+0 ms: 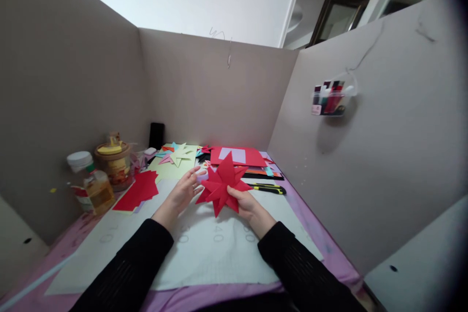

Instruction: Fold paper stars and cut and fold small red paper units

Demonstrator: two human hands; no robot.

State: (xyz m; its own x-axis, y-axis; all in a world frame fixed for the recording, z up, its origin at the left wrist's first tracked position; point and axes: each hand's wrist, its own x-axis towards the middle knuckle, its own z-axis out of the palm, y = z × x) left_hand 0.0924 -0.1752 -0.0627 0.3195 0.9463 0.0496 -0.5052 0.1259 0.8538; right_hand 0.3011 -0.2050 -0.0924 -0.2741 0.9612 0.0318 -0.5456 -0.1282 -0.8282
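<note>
Crisp red paper star (222,186) (sharp-pointed, layered) in the right grip (245,202)

"Where does the view look from?"
"The wearer's head, facing forward and down across the bench (334,253)."
"How near?"
"Close: both sleeves (127,263) enter along the bottom edge, while the back wall (215,87) stands farther off, upper middle of the frame."

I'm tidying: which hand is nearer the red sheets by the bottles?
The left hand, right of the red sheets; the right hand, holding the red star, is farther right.
</note>
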